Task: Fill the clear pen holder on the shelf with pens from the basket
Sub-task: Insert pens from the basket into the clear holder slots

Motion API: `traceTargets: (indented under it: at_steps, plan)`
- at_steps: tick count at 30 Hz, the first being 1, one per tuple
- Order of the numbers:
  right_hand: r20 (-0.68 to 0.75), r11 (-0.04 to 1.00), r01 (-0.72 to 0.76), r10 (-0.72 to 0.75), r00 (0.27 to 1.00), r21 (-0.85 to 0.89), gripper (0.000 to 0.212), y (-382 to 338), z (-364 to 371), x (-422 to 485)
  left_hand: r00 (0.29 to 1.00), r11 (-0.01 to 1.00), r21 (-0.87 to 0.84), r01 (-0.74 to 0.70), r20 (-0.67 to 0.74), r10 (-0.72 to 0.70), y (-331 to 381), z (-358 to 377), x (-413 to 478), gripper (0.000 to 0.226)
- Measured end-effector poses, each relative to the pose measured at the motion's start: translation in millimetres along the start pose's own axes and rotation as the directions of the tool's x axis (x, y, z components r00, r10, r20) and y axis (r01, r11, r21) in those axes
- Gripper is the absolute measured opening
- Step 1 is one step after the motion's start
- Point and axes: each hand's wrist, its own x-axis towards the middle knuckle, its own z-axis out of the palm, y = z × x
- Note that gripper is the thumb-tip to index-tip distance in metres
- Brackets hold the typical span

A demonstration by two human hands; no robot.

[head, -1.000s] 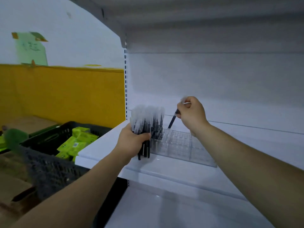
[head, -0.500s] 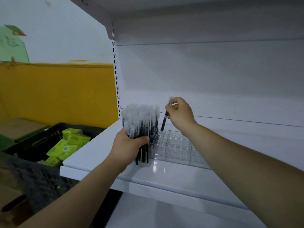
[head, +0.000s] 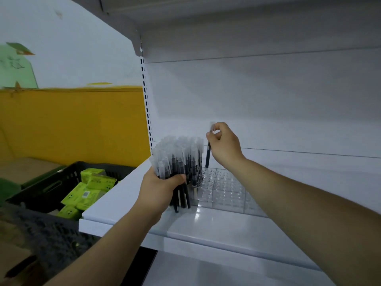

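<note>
On the white shelf point(head: 127, 195), left hand point(head: 158, 190) grasps a bundle of pens point(head: 177, 159) beside the clear pen holder point(head: 224, 190); right hand point(head: 224, 145) pinches one pen point(head: 207, 156) upright over its far-left holes.

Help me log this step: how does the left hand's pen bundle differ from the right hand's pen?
The bundle is many pens, the pen one. The left hand grips the bundle; the right hand pinches the pen by its cap. The pen's tip reaches the holder; the bundle sits beside it. Both stand roughly upright, caps up.
</note>
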Motion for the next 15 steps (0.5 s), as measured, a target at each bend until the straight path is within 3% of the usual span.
traceTargets:
  at_steps: [15]
  plan:
    - [-0.04, 0.999, 0.041, -0.04, 0.998, 0.022, 0.006, 0.8, -0.5, -2.1, 1.0, 0.999, -0.043, -0.017, 0.005, 0.017, 1.7, 1.3, -0.4, 0.033]
